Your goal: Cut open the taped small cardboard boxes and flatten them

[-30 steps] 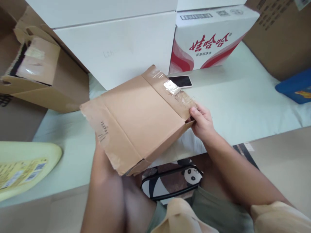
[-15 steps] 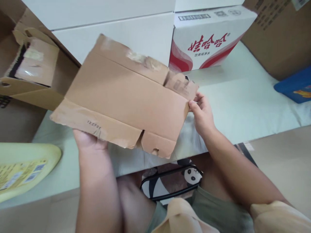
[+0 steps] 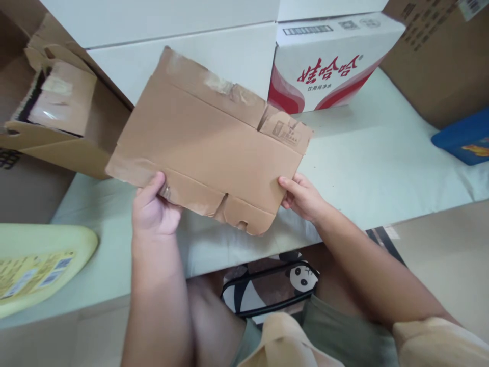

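A flattened brown cardboard box point(image 3: 214, 148) with torn tape on its flaps is held up over the pale green table point(image 3: 382, 168). My left hand point(image 3: 155, 211) grips its lower left edge, thumb on the front face. Over on the other side, my right hand point(image 3: 303, 196) pinches the lower right edge. The cardboard tilts slightly, its top edge away from me, and hides part of the table behind it.
White boxes point(image 3: 191, 56) and a red-and-white carton point(image 3: 328, 66) stand at the back. An open brown box point(image 3: 61, 117) sits at the left, another brown box point(image 3: 443, 56) and a blue item point(image 3: 464, 137) at the right. A yellow package point(image 3: 34, 270) lies near left. A panda-print bag point(image 3: 271, 288) is below.
The box went from half-folded to flat and spread out. Both hands shifted down to its lower edge, and the phone on the table is now hidden behind it.
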A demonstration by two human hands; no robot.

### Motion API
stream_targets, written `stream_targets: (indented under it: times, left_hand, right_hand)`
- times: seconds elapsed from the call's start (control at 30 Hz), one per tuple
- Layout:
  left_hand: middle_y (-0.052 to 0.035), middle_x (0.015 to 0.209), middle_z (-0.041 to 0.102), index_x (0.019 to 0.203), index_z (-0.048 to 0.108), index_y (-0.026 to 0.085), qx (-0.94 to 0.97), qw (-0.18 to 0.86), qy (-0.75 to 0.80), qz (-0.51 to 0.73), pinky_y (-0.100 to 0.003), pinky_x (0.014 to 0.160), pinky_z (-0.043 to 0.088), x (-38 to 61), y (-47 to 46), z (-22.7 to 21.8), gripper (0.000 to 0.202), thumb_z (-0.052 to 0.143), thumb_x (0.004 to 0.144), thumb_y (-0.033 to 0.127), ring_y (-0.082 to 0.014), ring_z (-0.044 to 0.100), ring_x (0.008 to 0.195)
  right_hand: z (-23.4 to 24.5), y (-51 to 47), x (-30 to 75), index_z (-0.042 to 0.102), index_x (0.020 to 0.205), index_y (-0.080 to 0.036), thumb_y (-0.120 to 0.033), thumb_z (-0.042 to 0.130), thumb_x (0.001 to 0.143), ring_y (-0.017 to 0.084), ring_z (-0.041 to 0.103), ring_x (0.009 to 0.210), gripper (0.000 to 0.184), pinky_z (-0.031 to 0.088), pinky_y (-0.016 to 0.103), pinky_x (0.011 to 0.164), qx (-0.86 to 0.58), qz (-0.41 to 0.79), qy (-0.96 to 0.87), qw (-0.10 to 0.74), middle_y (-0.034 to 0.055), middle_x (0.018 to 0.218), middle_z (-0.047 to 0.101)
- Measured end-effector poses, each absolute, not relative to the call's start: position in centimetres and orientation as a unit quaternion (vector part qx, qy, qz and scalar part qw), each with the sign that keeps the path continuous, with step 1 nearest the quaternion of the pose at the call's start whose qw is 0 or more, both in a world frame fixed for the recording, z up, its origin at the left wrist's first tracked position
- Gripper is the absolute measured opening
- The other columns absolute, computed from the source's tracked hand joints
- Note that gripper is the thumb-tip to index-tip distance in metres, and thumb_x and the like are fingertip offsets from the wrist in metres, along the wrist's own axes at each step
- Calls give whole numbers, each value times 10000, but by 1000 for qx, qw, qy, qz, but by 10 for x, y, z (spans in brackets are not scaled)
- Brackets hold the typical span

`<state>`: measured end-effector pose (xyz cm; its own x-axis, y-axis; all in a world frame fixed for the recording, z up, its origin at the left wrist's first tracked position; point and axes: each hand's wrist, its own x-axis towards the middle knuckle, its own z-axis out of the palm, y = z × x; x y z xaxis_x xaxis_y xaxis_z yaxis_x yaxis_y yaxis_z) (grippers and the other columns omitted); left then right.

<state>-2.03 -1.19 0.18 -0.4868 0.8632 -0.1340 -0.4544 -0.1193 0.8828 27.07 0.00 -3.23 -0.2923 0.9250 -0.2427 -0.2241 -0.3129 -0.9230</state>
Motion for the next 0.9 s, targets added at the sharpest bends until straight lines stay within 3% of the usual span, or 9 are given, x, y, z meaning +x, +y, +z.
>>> stream_targets:
  times: [0.1, 0.2, 0.3, 0.4, 0.47, 0.57, 0.67, 0.77, 0.9]
  left_hand:
    - [-74, 1041, 817, 892, 735, 202, 223, 470, 450, 726, -411, 1089, 602, -23, -8, -3, 193, 799, 713, 234, -262, 737, 1155]
    - [-68, 976, 801, 904, 717, 200, 237, 486, 396, 742, -373, 1050, 602, -18, -6, 1, 128, 706, 781, 233, -237, 742, 1102]
    - [-38, 742, 712, 827, 660, 202, 178, 519, 360, 754, -337, 729, 635, -14, -4, 10, 196, 584, 838, 382, -201, 725, 755]
    - [23, 541, 506, 687, 552, 192, 106, 562, 386, 724, -264, 485, 496, -13, -4, 18, 238, 499, 827, 377, -125, 531, 466]
    - [36, 533, 452, 654, 521, 185, 98, 574, 395, 710, -255, 484, 481, -14, -6, 22, 215, 483, 807, 331, -107, 489, 446]
    - [38, 536, 428, 631, 519, 181, 100, 572, 398, 710, -253, 487, 480, -14, -9, 26, 202, 504, 775, 322, -101, 469, 445]
    - [35, 528, 415, 603, 520, 177, 97, 569, 408, 708, -251, 474, 477, -13, -12, 29, 191, 507, 744, 303, -100, 457, 442]
    - [31, 523, 410, 591, 532, 173, 98, 567, 413, 706, -249, 463, 477, -13, -13, 30, 202, 498, 745, 301, -101, 455, 441]
    - [32, 526, 402, 593, 549, 168, 111, 569, 419, 699, -239, 467, 487, -12, -10, 30, 173, 536, 706, 299, -100, 465, 459]
  right_hand:
    - [-31, -5, 270, 656, 793, -181, -705, 901, 627, 63, 470, 367, 602, 326, 195, 346, -390, 728, -426, 369, -16, 565, 645]
    - [-21, -8, 269, 685, 830, -174, -624, 933, 609, 29, 396, 355, 559, 266, 187, 318, -373, 733, -407, 399, -9, 660, 706]
    - [-7, -8, 278, 654, 767, -186, -599, 947, 584, 8, 287, 340, 538, 171, 193, 310, -394, 689, -388, 469, -49, 599, 642]
    - [7, -12, 309, 600, 709, -206, -652, 929, 586, 10, 214, 332, 568, 148, 215, 326, -449, 605, -389, 531, -77, 518, 535]
    - [17, -18, 342, 599, 726, -228, -681, 943, 520, 29, 249, 344, 605, 177, 232, 337, -501, 510, -380, 587, -73, 531, 521]
    - [27, -31, 400, 592, 748, -273, -599, 1005, 418, 94, 435, 415, 622, 277, 267, 381, -600, 310, -320, 664, -40, 585, 533]
    - [30, -39, 452, 572, 708, -285, -519, 923, 671, 150, 562, 492, 423, 365, 336, 458, -691, 156, -295, 641, 5, 576, 523]
    - [27, -22, 485, 556, 722, -271, -299, 748, 904, 141, 611, 515, 266, 440, 364, 521, -744, 107, -278, 598, 24, 613, 563]
    - [30, 52, 502, 511, 846, -246, -52, 508, 1000, 90, 633, 527, 247, 517, 319, 604, -790, 89, -275, 541, 19, 700, 605]
